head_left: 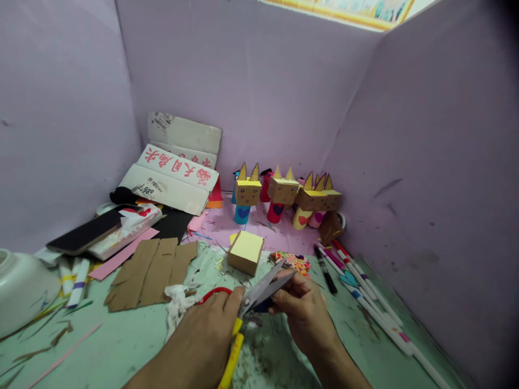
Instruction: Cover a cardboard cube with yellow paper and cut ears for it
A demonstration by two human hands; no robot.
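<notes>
My left hand [208, 329] is closed round the yellow and red handles of a pair of scissors [259, 294], whose blades point up and right, slightly apart. My right hand [306, 308] is pinched on a small dark piece right at the blades; I cannot make out what it is. Just beyond the blades sits a small cardboard box with a yellow top [245, 251], and beside it a patterned paper scrap [294, 262].
Several paper-roll animal figures [284, 197] stand at the back corner. Cardboard strips [150, 273], a phone [91, 229], a white bowl [18, 289] and printed boxes [172, 178] lie left. Markers [365, 292] line the right wall. Purple walls enclose the green table [121, 346].
</notes>
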